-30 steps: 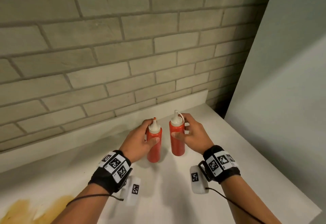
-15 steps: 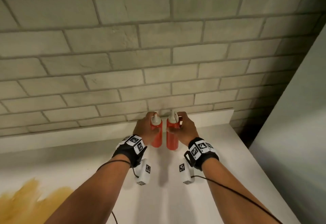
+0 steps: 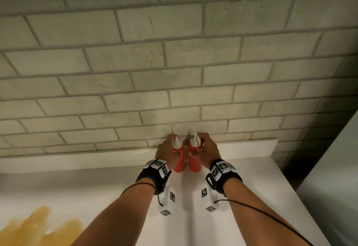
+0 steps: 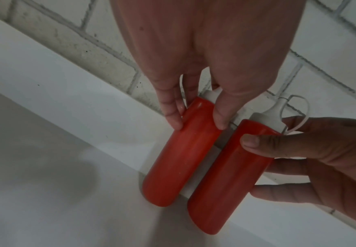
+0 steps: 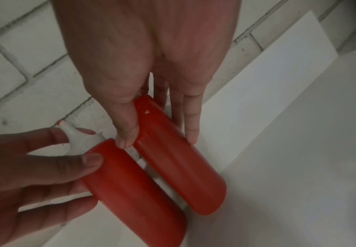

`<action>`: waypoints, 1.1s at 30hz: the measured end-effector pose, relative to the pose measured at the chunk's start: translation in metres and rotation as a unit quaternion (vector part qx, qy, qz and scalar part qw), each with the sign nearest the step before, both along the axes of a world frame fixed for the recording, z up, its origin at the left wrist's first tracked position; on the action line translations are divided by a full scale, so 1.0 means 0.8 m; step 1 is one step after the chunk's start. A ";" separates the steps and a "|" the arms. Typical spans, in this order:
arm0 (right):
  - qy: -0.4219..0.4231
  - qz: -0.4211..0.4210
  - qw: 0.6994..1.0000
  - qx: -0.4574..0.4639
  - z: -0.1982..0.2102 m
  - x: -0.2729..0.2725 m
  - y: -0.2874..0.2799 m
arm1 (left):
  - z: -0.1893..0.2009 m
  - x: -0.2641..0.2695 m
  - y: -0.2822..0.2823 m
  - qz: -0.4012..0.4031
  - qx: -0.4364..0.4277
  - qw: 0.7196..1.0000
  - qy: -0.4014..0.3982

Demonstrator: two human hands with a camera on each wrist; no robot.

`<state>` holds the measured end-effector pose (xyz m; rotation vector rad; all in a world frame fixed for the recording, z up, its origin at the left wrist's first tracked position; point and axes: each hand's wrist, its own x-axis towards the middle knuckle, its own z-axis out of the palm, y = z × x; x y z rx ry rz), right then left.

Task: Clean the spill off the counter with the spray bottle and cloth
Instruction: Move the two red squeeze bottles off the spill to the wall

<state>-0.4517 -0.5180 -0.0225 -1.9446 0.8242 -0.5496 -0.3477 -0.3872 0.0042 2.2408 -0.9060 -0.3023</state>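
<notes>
Spill [image 3: 36, 226] cut off by frame's lower left edge.

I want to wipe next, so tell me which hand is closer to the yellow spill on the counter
Left. The left hand grips a red bottle by the backsplash, up and right of the yellow spill. The right hand, holding the other bottle, is farther right.

I see two red bottles [image 4: 179, 160] [image 4: 230, 182] — smooth, glossy plastic with matt white caps [image 4: 267, 117]. The counter [image 3: 242, 197] looks smooth and matt white; the brick wall [image 3: 174, 71] behind is rough, chalky.
</notes>
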 end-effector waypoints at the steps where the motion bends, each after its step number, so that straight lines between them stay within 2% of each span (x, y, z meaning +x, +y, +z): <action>1: -0.001 0.000 1.000 0.000 -0.004 0.002 -0.002 | 0.000 0.001 -0.003 -0.005 0.002 1.000 0.002; 13: -0.001 0.006 1.000 -0.026 -0.032 0.010 -0.014 | -0.012 -0.004 -0.016 -0.010 -0.036 0.999 0.017; 20: 0.004 0.032 0.999 0.010 -0.030 0.001 -0.008 | -0.009 -0.004 -0.004 -0.017 -0.045 0.998 0.048; 27: -0.006 0.020 0.997 0.073 -0.044 -0.044 0.022 | -0.015 -0.003 0.039 -0.005 -0.074 0.993 0.092; 33: -0.008 -0.003 0.995 0.097 -0.056 -0.110 0.079 | -0.008 -0.031 0.127 -0.002 -0.127 0.984 0.124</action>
